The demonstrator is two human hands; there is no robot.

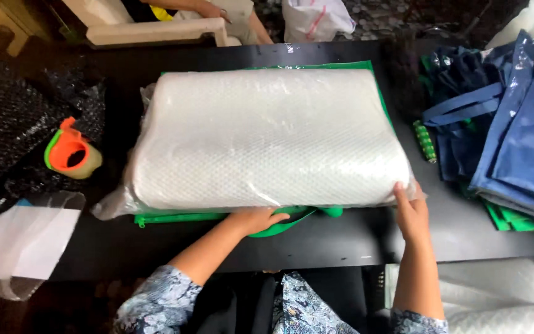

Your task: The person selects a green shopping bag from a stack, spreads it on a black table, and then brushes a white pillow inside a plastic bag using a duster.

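The black bench point(341, 238) carries a big white foam pillow point(267, 139) wrapped in clear plastic, lying across its middle on top of a flat green bag point(174, 218) — only the bag's edges show, at the near side and at the far right corner of the pillow. So the pillow rests on the bag, not yet inside it, as far as one can see; the packing seems to be at an early step. At the right edge of the bench lies a pile of blue bags point(514, 130). The left hand point(256, 219) reaches under the pillow's near edge — its fingers are partly hidden, so I cannot tell their grip. The right hand point(410, 213) lies flat and open against the pillow's near right corner. Near the left edge stands an orange-green tape dispenser point(71, 151).
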